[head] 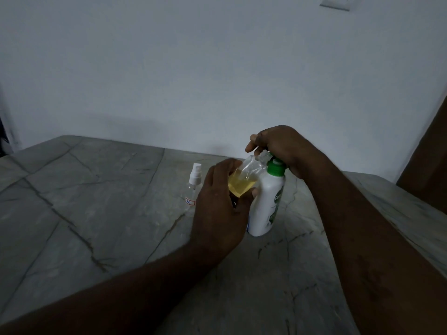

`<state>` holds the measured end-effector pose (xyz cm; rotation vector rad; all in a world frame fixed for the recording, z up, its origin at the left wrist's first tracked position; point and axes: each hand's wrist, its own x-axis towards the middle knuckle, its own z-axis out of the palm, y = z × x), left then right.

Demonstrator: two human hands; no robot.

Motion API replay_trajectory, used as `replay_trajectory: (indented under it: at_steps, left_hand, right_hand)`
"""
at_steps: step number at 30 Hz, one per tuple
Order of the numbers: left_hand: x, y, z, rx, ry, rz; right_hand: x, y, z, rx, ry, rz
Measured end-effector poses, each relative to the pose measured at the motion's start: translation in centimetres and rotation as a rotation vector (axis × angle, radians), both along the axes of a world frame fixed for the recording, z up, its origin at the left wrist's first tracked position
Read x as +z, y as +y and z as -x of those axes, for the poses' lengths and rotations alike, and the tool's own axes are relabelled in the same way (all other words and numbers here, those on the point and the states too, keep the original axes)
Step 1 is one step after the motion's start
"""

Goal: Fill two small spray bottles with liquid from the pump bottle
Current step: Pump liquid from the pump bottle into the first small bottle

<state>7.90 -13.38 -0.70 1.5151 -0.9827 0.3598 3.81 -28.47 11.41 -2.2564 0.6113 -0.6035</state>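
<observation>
Left hand: I am watching the left hand (219, 209) gripping the open spray bottle (244, 177). Its fingers are wrapping round the lower half, and its thumb is lying on the side nearest the pump bottle (266, 204).
Right hand: the right hand (278, 146) is clasping the top of the pump bottle from above, with its fingers curling down over the pump head and its thumb poking out to the left.
Open spray bottle: it is hanging in the air just left of the pump bottle. It is tilting so that its bare threaded neck is pointing up toward the pump head. Yellowish liquid is pooling in its lower part.
Spout: the light is dim and the right hand is covering most of the pump head, so I cannot tell whether anything is running into the neck.
Pump bottle: it is standing upright on the table (96, 213), showing a white body, a green collar and a dark green label facing right.
Capped spray bottle: the capped spray bottle (193, 187) is standing upright on the table left of the pump bottle, just beyond the left hand. It is clear and is wearing a white sprayer and a small red-edged label.
Table: grey and stone-like with darker veins, it is running under both forearms.
Behind the pump bottle: a pale wall (193, 68) is rising, with a wall plate (335, 2) high up to the right.
Far right of the pump bottle: a brown panel (428, 165) is cutting into the edge of the view.
</observation>
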Motion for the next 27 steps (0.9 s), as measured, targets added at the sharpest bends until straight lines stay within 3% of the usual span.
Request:
replay_trajectory:
  at_steps: [27]
  left_hand:
    - [0.03,-0.09,-0.11,0.025,-0.012,-0.015]
  right_hand:
    - [0.33,0.19,0.19,-0.017,-0.047,0.030]
